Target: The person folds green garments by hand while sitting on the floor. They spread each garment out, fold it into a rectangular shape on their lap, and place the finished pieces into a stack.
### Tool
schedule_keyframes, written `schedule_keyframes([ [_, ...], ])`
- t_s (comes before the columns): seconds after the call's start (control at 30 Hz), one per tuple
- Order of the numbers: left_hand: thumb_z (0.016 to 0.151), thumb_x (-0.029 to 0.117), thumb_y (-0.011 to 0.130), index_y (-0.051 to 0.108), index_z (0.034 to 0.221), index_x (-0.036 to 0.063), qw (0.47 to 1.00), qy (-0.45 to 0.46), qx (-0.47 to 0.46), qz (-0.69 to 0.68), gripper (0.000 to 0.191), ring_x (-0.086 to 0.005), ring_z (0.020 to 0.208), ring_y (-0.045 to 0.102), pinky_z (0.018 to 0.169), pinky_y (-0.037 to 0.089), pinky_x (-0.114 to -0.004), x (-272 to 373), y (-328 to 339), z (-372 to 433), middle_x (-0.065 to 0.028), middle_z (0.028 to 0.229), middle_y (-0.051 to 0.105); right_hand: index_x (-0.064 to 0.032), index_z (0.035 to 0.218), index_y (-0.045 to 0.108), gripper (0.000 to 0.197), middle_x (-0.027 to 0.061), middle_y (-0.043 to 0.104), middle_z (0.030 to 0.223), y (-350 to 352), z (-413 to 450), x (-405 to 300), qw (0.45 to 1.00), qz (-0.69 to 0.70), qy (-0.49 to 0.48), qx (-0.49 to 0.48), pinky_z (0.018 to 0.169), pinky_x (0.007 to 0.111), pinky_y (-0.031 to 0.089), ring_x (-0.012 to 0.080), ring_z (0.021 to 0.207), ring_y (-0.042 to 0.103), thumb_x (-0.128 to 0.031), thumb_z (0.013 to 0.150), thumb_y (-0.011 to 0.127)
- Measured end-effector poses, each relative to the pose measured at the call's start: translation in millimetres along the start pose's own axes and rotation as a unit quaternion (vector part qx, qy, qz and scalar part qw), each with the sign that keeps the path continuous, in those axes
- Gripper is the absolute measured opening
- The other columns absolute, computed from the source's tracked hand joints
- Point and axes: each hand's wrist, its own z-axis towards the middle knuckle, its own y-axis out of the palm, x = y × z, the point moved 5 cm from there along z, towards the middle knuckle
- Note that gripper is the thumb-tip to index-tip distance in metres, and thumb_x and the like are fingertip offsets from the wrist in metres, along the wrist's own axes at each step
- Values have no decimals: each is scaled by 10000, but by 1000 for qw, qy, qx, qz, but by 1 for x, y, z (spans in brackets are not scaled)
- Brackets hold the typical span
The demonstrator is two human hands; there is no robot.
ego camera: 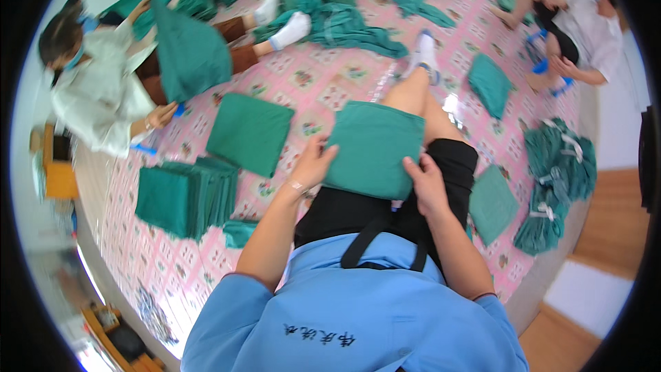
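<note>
A green cloth folded into a flat square (376, 149) rests over my lap. My left hand (314, 163) grips its left edge, thumb on top. On the right edge, my right hand (427, 182) holds it near the lower corner, thumb over the cloth. To the left on the floor lies another folded green square (250, 134). Beside it, nearer me, several folded green cloths stand on edge in a row (186, 199). A small folded green cloth (240, 232) sits by my left forearm. On my right, a paler folded cloth (493, 205) lies close to my thigh.
A pink patterned plastic sheet (304, 78) covers the floor. Green cloth bundles tied with white strips (560, 181) lie at right. Loose green cloths (330, 20) are heaped ahead. One co-worker (100, 88) at left holds up green cloth; another person (588, 36) sits at far right.
</note>
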Motion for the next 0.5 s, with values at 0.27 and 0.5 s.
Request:
schedule_keyframes([
  [0.27, 850, 524, 533, 281, 1321, -136, 980, -92, -172, -30, 850, -313, 1225, 426, 994, 367, -344, 4, 10, 12, -284, 1329, 392, -41, 1383, 198, 620, 139, 461, 1257, 20, 5, 7, 999, -5, -12, 48, 920, 361, 431, 239, 1114, 486, -113, 890, 566],
  [0.5, 876, 395, 580, 323, 1315, -110, 942, 39, 184, -277, 716, -214, 1124, 480, 945, 390, -327, 36, -131, -61, -165, 1236, 509, -117, 1399, 214, 552, 104, 463, 1169, 87, -11, -23, 995, -7, -23, -100, 639, 229, 484, 108, 756, 573, -147, 930, 504],
])
